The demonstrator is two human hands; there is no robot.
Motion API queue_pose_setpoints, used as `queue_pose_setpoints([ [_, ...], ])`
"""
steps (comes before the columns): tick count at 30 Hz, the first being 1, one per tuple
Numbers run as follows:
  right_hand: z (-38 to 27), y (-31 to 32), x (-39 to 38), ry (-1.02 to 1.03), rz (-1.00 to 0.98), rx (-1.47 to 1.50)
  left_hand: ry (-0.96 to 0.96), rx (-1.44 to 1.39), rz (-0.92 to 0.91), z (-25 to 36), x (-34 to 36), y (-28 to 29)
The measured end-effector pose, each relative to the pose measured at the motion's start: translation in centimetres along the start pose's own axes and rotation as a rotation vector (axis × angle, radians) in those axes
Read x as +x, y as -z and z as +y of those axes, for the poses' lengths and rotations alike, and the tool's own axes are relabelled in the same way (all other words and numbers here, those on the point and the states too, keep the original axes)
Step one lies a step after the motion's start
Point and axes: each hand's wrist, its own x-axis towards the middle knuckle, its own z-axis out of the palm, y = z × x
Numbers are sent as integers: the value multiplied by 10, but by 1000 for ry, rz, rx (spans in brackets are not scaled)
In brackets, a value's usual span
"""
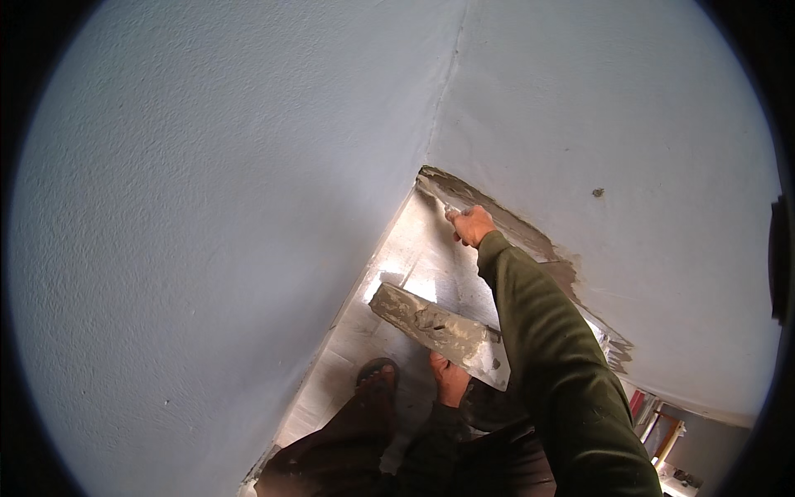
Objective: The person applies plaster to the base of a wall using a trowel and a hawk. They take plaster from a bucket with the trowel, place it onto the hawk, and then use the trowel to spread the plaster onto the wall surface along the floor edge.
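Observation:
My right hand (472,225), at the end of a green sleeve, reaches down to the foot of the right wall near the corner. It grips a small pale-bladed tool (451,209) whose tip touches a strip of wet grey plaster (517,232) along the wall's base. My left hand (450,377) is lower and closer to me. It holds a wide flat metal blade (439,331) smeared with grey plaster, tilted over the floor. Most of the fingers of my left hand are hidden beneath the blade.
Two pale blue-white walls (207,232) meet in a corner seam (443,91). Light floor tiles (410,265) lie below. My sandalled foot (377,377) stands on them. A small dark spot (598,192) marks the right wall. Red and wooden items (662,427) sit at lower right.

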Motion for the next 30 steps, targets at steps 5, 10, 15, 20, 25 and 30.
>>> queue_pose_setpoints([
  [5, 2, 0, -6, 29, 73, 88, -12, -26, 0, 1, 0, -1],
  [10, 9, 0, -9, 31, 91, 130, 17, -22, -36, -4, 1, 0],
  [15, 19, 3, -21, 62, 96, 195, 23, -14, -41, -11, 2, 4],
  [20, 37, 15, -48, 104, 99, 259, 27, -26, 4, -20, 2, 6],
  [25, 53, 21, -77, 68, 31, 164, 13, 42, -3, -19, 3, 7],
  [30, 38, 13, -52, 55, 5, 63, 2, 51, 4, -22, 1, 7],
])
